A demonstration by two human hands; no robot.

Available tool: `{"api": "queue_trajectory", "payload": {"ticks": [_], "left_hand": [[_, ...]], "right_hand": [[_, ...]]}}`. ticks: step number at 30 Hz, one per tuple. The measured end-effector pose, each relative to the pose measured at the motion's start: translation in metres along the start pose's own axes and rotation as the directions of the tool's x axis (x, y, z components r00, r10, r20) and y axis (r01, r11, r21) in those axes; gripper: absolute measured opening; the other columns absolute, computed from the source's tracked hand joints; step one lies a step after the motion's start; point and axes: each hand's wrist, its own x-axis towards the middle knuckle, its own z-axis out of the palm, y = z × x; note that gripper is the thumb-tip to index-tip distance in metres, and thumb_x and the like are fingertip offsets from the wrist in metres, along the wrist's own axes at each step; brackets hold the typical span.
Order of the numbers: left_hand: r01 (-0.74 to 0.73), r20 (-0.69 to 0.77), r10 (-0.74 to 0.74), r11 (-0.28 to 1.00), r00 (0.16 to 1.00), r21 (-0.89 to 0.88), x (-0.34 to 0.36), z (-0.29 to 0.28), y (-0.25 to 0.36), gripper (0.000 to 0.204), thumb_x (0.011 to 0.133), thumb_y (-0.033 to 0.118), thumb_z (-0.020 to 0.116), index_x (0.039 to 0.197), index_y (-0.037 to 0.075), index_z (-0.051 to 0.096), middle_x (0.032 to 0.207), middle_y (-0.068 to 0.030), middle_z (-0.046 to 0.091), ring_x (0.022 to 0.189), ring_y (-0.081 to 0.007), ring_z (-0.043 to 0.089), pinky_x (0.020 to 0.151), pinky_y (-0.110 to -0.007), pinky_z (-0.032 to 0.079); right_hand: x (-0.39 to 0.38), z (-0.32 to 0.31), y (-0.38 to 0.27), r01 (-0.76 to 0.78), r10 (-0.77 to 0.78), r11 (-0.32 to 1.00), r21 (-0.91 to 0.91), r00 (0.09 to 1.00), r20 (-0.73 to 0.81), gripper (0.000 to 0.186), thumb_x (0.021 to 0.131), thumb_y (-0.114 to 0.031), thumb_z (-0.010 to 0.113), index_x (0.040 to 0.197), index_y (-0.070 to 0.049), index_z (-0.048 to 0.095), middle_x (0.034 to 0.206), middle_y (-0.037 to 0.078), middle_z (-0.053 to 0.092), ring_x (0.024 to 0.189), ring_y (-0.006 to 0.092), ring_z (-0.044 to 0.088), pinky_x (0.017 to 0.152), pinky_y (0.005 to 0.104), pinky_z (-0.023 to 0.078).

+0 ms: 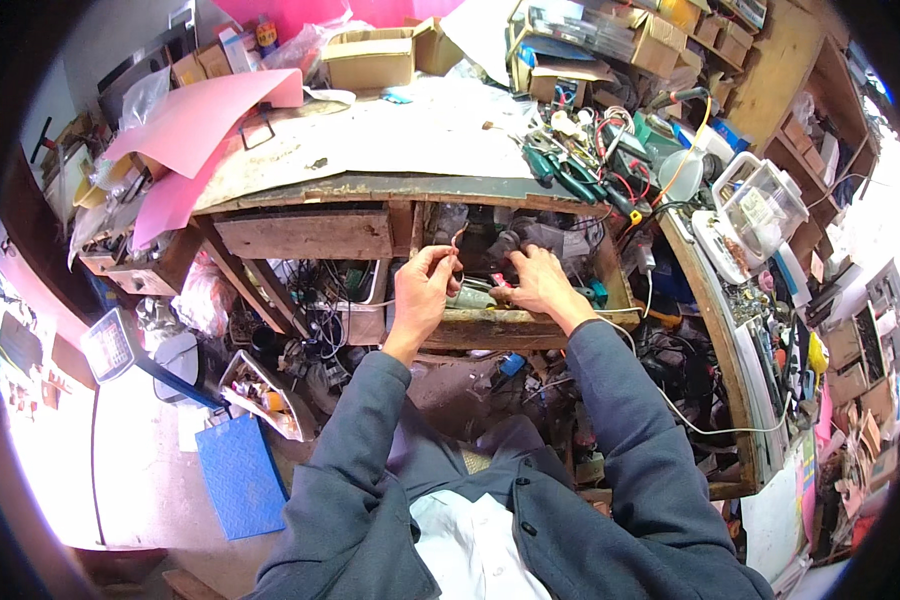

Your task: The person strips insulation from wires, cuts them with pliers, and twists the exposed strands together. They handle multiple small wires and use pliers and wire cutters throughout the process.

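Note:
My left hand [430, 290] is pinched on a small, thin copper-coloured piece [458, 236] that sticks up above its fingers, over the open wooden drawer [505, 328] under the bench. My right hand [538, 282] reaches into the drawer with fingers apart, touching dark and grey items [582, 235] that I cannot make out clearly. A small red item [500, 281] lies by its thumb. A pale cylindrical object [475, 298] lies near both hands.
The bench [370, 130] bears pliers [570, 178], tangled leads and cardboard boxes [368, 55]. Clear plastic containers [765, 210] crowd the right side. Cables and scraps lie below. At lower left are a bin [270, 398] and a blue board [238, 478].

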Motion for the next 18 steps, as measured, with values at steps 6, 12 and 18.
{"api": "queue_trajectory", "payload": {"ticks": [6,12,18], "left_hand": [[-0.001,0.028,0.002,1.000,1.000,-0.003,0.001,-0.002,0.000,0.014,0.100,0.011,0.063,0.108,0.001,0.069,0.087,-0.0048,0.070,0.064,-0.0065,0.060,0.055,-0.023,0.049],[-0.037,0.105,0.034,0.999,0.994,0.030,-0.004,-0.004,0.006,0.013,0.098,0.008,0.064,0.108,0.002,0.069,0.086,-0.0024,0.069,0.068,-0.0065,0.058,0.061,-0.023,0.048],[-0.169,0.125,0.151,0.974,0.981,0.148,-0.004,-0.001,0.006,0.013,0.096,0.004,0.065,0.107,0.001,0.070,0.084,-0.0001,0.066,0.069,-0.0070,0.057,0.062,-0.023,0.048]], "right_hand": [[0.000,-0.008,-0.009,0.086,-0.032,0.965,0.248,0.977,-0.212,0.043,0.087,-0.033,0.071,0.116,-0.002,0.068,0.114,0.022,0.064,0.106,0.0384,0.062,0.094,0.0460,0.049],[-0.007,-0.037,-0.059,0.300,0.074,0.499,0.813,0.920,-0.385,0.027,0.092,-0.003,0.067,0.119,-0.002,0.067,0.096,0.009,0.071,0.082,0.0138,0.066,0.074,0.0269,0.053],[-0.016,-0.051,-0.068,0.292,-0.049,0.691,0.662,0.932,-0.359,0.011,0.089,-0.006,0.071,0.098,-0.001,0.071,0.087,0.011,0.071,0.077,0.0160,0.066,0.071,0.0298,0.053]]}}
